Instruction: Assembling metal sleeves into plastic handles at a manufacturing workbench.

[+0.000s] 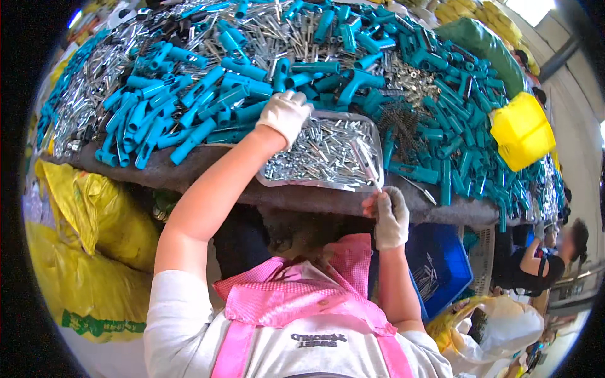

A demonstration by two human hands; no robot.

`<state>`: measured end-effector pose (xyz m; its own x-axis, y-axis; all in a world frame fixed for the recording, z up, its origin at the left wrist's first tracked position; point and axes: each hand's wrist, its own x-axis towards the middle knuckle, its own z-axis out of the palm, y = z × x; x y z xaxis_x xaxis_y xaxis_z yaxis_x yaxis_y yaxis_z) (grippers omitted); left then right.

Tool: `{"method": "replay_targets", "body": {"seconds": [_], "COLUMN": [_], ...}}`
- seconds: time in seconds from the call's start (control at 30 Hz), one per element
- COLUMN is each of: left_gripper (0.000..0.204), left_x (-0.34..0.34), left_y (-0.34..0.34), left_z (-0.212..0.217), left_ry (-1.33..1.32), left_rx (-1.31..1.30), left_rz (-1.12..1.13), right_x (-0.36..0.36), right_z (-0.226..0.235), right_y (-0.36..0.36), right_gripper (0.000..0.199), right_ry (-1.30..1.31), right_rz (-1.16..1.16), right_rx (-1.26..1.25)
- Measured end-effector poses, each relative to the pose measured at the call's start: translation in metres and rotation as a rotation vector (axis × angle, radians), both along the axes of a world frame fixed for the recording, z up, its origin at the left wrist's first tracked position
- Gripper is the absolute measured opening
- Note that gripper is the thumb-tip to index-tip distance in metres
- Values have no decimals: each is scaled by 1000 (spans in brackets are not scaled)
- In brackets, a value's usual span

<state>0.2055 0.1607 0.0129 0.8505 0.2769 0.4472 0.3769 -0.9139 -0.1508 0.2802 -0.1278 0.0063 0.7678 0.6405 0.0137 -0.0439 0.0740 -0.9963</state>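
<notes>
My left hand (287,118), in a white glove, reaches over the upper left corner of a clear tray (275,183). Its fingers are curled at a teal plastic tube (281,74) at the near edge of the pile; the fingertips are partly hidden. Small silvery metal pins (315,154) fill the tray. By the tray's lower right corner, my gloved right hand (392,217) pinches a slim shiny metal rod (367,162) between thumb and fingers. The rod slants up and left over the pins.
Teal tubes (195,142) and loose metal rods (271,34) cover the table. Dark springs (403,129) lie right of the tray. A yellow container (522,132) stands at the right. Below are a blue bin (450,268) and yellow sacks (94,277). Another person (535,268) works at far right.
</notes>
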Motion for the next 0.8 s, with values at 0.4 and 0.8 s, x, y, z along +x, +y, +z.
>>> {"method": "replay_targets", "body": {"seconds": [0.4, 0.8], "left_gripper": [21, 32], "left_x": [-50, -55], "left_y": [-118, -182], "left_z": [26, 3], "left_ry": [-1222, -851], "left_rx": [-2312, -2513], "left_rz": [-229, -247], "right_x": [-11, -10], "right_z": [7, 2], "right_y": [-10, -32], "right_gripper": [17, 38], "right_ry": [-318, -11], "right_rz": [172, 390], "right_rx": [-159, -283]}}
